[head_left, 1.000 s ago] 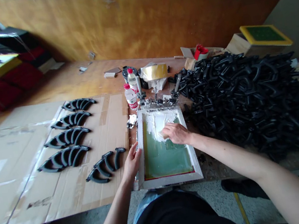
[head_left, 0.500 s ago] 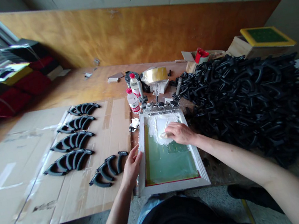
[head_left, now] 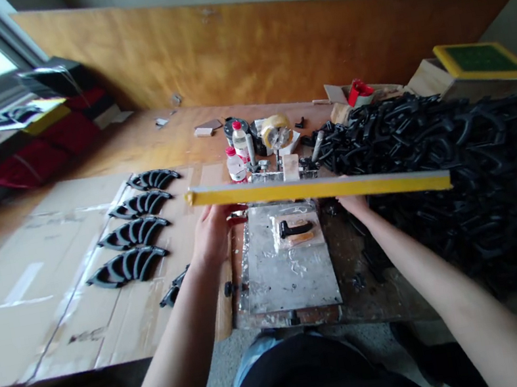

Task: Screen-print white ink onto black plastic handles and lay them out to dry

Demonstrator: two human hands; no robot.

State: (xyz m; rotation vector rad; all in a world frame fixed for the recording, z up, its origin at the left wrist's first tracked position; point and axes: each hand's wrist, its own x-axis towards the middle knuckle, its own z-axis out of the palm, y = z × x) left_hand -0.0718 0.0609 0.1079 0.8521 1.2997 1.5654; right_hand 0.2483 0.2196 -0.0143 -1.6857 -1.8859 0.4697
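A yellow-edged printing screen frame (head_left: 317, 188) is tilted up on its hinge, and I see it edge-on across the middle. My left hand (head_left: 210, 232) grips its left end, thumb at the edge. My right hand (head_left: 354, 203) sits under the frame's right part with its fingers hidden behind it. Below the raised frame lies a smeared metal plate (head_left: 287, 275). One black curved handle part (head_left: 295, 228) rests on a small jig near the plate's far end.
Rows of black curved parts (head_left: 130, 233) lie on flat cardboard (head_left: 55, 289) to the left. A big heap of the same parts (head_left: 450, 146) fills the right side. Two bottles (head_left: 235, 164) and a tape roll (head_left: 276, 130) stand behind the hinge. Another yellow-framed screen (head_left: 482, 60) sits far right.
The screen lay flat while my right hand pushed white ink up it and my left hand held its edge. Now the frame is swung up, uncovering the plate and the black part.
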